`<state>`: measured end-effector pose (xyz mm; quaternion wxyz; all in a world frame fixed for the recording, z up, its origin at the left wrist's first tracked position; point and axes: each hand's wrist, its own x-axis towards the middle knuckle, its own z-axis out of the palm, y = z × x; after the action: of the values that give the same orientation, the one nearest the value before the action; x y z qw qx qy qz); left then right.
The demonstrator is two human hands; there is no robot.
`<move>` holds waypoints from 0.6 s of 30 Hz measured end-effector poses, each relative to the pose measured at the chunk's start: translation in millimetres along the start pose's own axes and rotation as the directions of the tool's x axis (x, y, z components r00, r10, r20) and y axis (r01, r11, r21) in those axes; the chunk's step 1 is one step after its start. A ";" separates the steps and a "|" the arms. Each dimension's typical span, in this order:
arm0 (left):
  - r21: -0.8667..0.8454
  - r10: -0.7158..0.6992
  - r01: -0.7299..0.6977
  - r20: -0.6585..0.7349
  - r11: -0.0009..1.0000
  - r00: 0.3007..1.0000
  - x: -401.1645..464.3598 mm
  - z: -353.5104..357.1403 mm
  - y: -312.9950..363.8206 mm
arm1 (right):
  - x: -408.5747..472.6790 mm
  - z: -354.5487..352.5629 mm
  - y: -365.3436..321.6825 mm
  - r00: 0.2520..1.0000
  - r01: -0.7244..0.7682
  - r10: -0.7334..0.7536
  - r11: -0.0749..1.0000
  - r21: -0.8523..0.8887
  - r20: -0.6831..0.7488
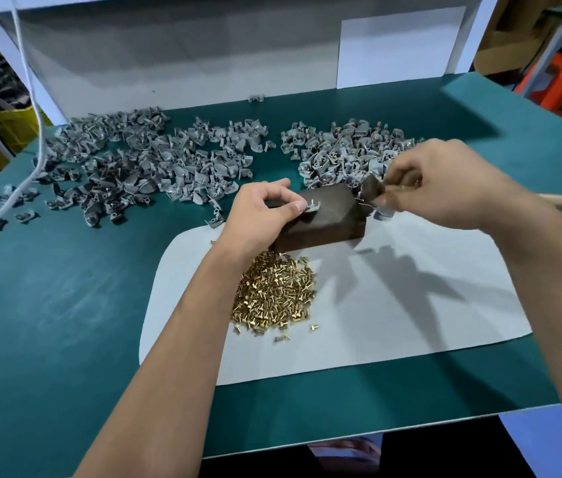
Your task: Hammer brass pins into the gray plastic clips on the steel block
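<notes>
A green bench point(65, 322) is shown carrying a pale mat point(393, 305), on which a dark steel block point(321, 219) is set. Unfinished gray clips point(141, 163) are heaped at far left; a second heap point(338, 150), some showing brass, lies at far right. Brass pins point(272, 298) are piled just in front of the block. The left hand point(259, 215) is seen pinching one clip point(312, 207) on the block's top, a pin standing upright in it. The right hand point(445, 184) is closed around the hammer point(372, 189) near its head, the wooden handle passing out to the right. For a clean strike, the clip should be kept flat on the block, the pin held vertical, the fingertips point(295, 205) kept to one side, and a light, square blow delivered.
</notes>
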<state>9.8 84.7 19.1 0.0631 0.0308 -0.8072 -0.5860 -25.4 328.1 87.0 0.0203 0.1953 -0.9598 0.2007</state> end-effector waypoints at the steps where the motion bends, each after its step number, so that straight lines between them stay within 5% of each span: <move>1: 0.001 -0.001 0.001 0.004 1.000 1.000 0.0 0.3 0.2 | -0.2 -0.8 4.3 1.000 -0.007 0.007 1.000 -0.006 0.013; 12: -0.008 0.017 -0.017 0.028 1.000 0.999 -1.5 -0.4 -1.6 | -7.3 17.9 10.8 0.948 0.055 -0.016 0.992 -0.114 0.319; 18: -0.013 0.017 -0.016 0.034 1.000 0.999 -2.9 0.2 0.7 | 1.7 14.1 -14.5 0.996 0.078 -0.077 0.997 -0.022 0.040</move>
<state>12.6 85.5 19.5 0.0544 0.0138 -0.8046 -0.5911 -20.9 309.7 79.7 0.0118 0.2358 -0.9541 0.1845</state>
